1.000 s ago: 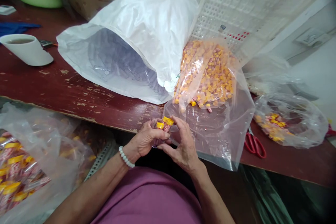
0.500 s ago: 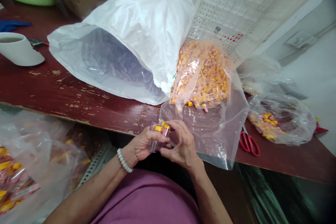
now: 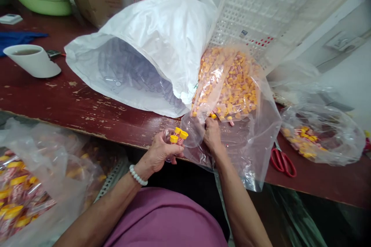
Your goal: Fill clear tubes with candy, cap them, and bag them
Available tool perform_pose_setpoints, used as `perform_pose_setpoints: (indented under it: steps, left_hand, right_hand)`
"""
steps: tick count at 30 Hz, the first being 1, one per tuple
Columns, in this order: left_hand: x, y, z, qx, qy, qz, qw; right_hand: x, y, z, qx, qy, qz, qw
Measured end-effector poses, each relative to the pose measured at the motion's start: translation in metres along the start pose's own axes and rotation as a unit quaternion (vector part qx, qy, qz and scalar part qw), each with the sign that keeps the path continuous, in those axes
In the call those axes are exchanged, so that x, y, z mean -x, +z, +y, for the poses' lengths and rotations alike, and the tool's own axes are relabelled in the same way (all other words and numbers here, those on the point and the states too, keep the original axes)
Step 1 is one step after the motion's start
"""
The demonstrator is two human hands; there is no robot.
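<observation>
In my left hand (image 3: 159, 150), closed near the table's front edge, are several small clear tubes (image 3: 174, 142). Three yellow caps show at their tops, with red-and-white patterned contents below. My right hand (image 3: 213, 135) reaches into the mouth of a clear plastic bag (image 3: 246, 142), beside a loose yellow-capped piece. Its fingertips are hidden, so what they hold does not show. A large heap of yellow-capped red-and-white pieces (image 3: 232, 85) fills the back of this bag. To its left, a big white sack (image 3: 162, 34) lies with its mouth facing me, clear tubes (image 3: 130, 73) inside.
Red-handled scissors (image 3: 283, 163) and a smaller clear bag (image 3: 342, 135) of yellow-capped pieces lie at right. A white cup (image 3: 34, 61) of dark liquid stands at left. Below the table edge, an open bag (image 3: 66, 185) holds filled yellow-capped tubes. A white plastic crate (image 3: 232, 27) leans behind.
My right hand has left the tubes in my left hand and moved up and right into the clear bag. Three yellow caps now stand in plain sight in my left hand.
</observation>
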State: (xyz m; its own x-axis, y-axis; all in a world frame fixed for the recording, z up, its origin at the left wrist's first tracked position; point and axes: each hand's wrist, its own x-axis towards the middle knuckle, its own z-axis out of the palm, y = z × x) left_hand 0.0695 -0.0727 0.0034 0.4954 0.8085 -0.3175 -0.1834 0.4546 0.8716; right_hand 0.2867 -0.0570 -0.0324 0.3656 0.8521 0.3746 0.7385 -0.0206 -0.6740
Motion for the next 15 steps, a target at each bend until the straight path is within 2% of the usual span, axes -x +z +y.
perform_pose_setpoints:
  steps: [2,4,8,9,11,13,15]
  left_hand:
    - [0.0,0.001,-0.002,-0.012,0.008,0.004,1.0]
    - [-0.001,0.001,-0.004,-0.025,0.021,0.004,0.999]
    - [-0.005,0.0,-0.008,-0.093,0.044,0.012,0.995]
    - [-0.005,0.001,-0.009,-0.118,0.057,0.009,0.991]
    - [-0.006,0.003,-0.011,-0.175,0.101,-0.008,0.979]
    - [-0.005,0.006,-0.011,-0.239,0.154,-0.019,0.959]
    - [-0.002,0.009,-0.01,-0.289,0.186,-0.018,0.939]
  right_hand:
    - [-0.001,0.004,0.0,0.002,-0.003,0.005,1.0]
    - [0.003,-0.002,-0.002,0.001,0.006,0.023,1.0]
    - [0.025,-0.033,-0.028,-0.064,0.043,0.056,0.995]
    - [0.032,-0.041,-0.04,-0.091,0.036,0.045,0.994]
    - [0.045,-0.052,-0.067,-0.12,-0.028,-0.013,0.992]
    - [0.054,-0.055,-0.09,-0.113,-0.109,-0.077,0.985]
    - [0.058,-0.053,-0.103,-0.093,-0.159,-0.111,0.977]
